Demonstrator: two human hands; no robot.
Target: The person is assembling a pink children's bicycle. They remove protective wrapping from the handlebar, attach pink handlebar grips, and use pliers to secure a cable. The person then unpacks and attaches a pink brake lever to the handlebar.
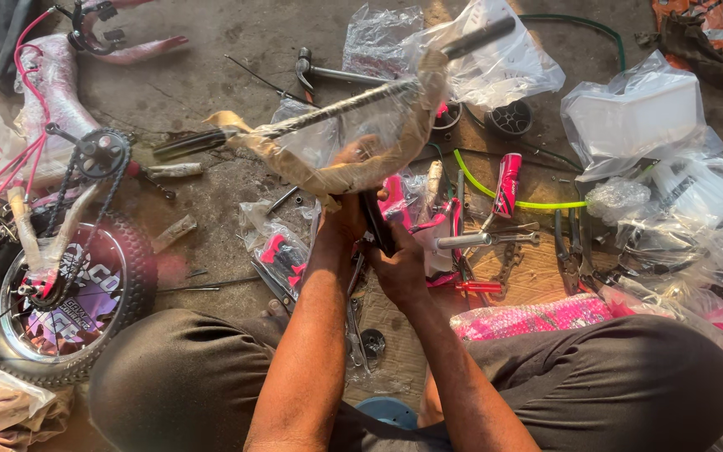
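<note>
Floor (211, 84), concrete, strewn with bike parts. Rear wheel (60, 293) with chain and pink frame fills the lower left of the frame. Clear plastic bags (638, 113) heaped at the right edge; pink bundle (537, 318) at lower right, by the knee.

Handlebar (336, 109), wrapped in brown paper and plastic, spans the upper centre, slanting up to the right. Left hand (349, 201) grips its wrapped stem from below, fingers closed around it. Right hand (399, 264) just beside, at centre, clamped on a dark tool (376, 222) (kind unclear) pointing up at the stem.

Pliers (569, 251) lie right of centre; a green cable (495, 194) runs above them.
</note>
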